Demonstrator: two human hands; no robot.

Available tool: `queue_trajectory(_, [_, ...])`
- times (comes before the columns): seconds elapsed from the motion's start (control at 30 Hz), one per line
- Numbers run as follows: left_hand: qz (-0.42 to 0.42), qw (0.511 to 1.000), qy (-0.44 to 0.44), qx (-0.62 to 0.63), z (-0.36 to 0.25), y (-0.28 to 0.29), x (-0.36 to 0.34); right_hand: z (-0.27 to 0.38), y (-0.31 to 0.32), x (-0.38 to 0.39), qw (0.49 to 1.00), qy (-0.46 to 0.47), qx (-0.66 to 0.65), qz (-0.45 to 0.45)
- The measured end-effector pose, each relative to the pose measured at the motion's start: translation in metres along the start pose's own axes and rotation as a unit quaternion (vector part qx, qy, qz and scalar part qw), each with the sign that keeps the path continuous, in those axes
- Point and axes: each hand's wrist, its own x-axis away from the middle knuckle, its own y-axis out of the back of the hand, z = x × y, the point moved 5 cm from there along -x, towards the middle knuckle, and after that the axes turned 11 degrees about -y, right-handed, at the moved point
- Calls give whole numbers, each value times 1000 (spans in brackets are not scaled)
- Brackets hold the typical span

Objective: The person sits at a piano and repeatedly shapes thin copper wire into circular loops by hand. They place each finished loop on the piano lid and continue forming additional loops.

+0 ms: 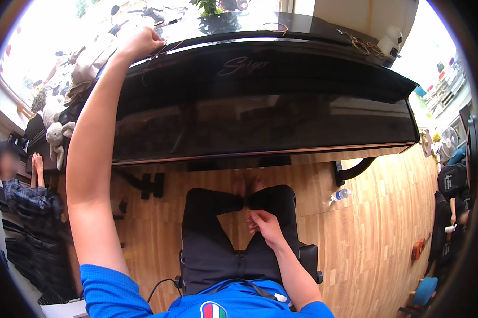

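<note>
Head view: looking down on a seated person in a blue shirt, facing a glossy black piano (270, 122).
Left hand: (142, 42) stretched to the piano's top edge, fingertips pinched narrowly together on a thin cord (148, 63).
Thin cord: at the left end of the piano's top edge, part of it hanging over the dark front.
Right hand: (267, 228) above the lap, fingers loosely curled; whether it holds anything, I cannot tell.
Piano top: a looped cord (275, 27) near the middle, tangled cables (363, 45) toward the right end, a green plant (209, 7) at the far side.
Left side: a plush toy (56, 135) beside the piano; another person (29, 199) further out.
Wooden floor: (366, 233) a clear bottle (341, 194) lies right of the person's legs.
</note>
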Motion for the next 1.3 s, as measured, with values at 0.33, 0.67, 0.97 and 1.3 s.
queue_trajectory(0.33, [-260,943,-194,78,-61,13,-33,3,-4,2,1000,-10,6,-1])
queue_trajectory(0.67, [-223,939,-255,67,-165,-30,-46,196,-50,111,815,507,268,-83])
queue_trajectory(0.97, [-167,975,-63,131,-17,-4,-26,448,-93,32,439,611,547,-368])
queue_trajectory(1.3, [-3,960,12,278,-7,-22,-12,489,-110,4,393,623,547,-397])
